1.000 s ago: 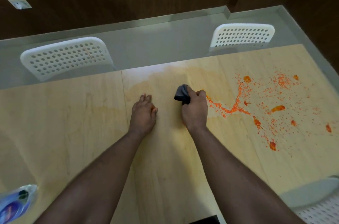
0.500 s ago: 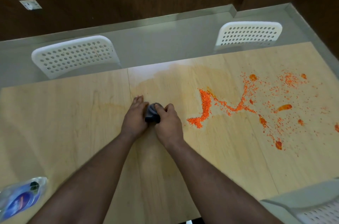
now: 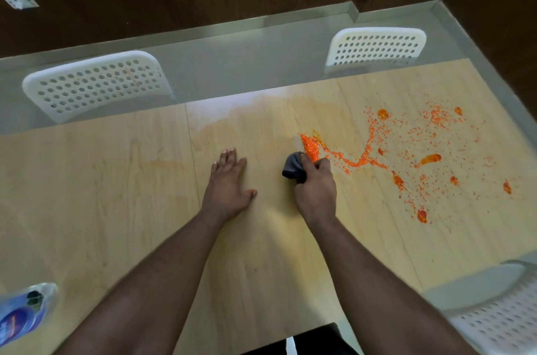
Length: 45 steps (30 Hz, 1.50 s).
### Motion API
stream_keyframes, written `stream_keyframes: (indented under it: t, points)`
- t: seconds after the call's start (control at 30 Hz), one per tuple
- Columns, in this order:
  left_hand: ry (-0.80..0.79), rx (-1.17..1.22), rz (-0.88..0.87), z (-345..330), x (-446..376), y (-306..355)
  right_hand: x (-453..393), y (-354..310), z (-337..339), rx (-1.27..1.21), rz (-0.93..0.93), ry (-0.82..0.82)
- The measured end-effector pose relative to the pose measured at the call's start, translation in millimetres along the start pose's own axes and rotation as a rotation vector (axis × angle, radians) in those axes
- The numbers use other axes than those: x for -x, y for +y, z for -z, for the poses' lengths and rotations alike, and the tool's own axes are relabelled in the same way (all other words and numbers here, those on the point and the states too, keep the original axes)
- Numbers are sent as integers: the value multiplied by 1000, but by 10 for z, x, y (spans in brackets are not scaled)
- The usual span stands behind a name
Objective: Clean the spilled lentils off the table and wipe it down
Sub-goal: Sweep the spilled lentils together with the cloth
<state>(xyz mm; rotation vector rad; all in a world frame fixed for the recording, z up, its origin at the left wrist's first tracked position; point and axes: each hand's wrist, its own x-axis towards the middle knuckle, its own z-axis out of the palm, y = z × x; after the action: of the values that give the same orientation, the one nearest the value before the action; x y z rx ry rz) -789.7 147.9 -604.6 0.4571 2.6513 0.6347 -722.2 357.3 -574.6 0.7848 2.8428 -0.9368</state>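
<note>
From the head camera, the only view, the job looks partly done. The right hand (image 3: 315,190) is clenched around a balled-up grey cloth (image 3: 294,167), pressing it down on the wooden table (image 3: 101,195). Taking that cloth as the landmark, a heaped ridge of orange lentils (image 3: 310,148) lies touching it on its far right side, and from there a thin trail runs further right into a wide scatter of loose grains and several wet orange blobs (image 3: 430,158), well apart from the cloth. Left of the cloth and beyond it toward the far edge, the wood carries no grains, only a damp, faintly orange film (image 3: 261,119), so I judge that stretch to be swept but not yet properly wiped. The left hand (image 3: 228,184) lies flat and released on the table just left of the cloth, fingers straight, holding nothing and seemingly bracing. Far to the near left of the cloth, at the table's corner, sits a blurred plastic bottle (image 3: 21,314) with a blue label, possibly cleaner, though I cannot tell. What remains, by my reckoning, is most of the work: gathering the right-hand scatter, lifting the lentils off the table, then wiping away the blobs and the film.
</note>
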Motion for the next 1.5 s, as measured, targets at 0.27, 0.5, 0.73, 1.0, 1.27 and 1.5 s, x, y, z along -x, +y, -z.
stream_keyframes:
  t: [0.27, 0.5, 0.73, 1.0, 1.27, 1.5]
  points:
    - [9, 57, -17, -78, 28, 149, 602, -24, -42, 135, 312, -218]
    - [9, 4, -2, -155, -37, 343, 378, 486, 274, 167, 138, -151]
    - [7, 3, -54, -270, -125, 563, -124, 889, 629, 160, -5, -25]
    - [12, 16, -33, -239, -275, 727, 172, 565, 484, 89, 290, -136]
    - [-12, 29, 3, -204, -444, 777, -294, 449, 363, 159, 260, -98]
    - [-18, 49, -13, -148, -529, 846, -561, 777, 579, 47, -60, 68]
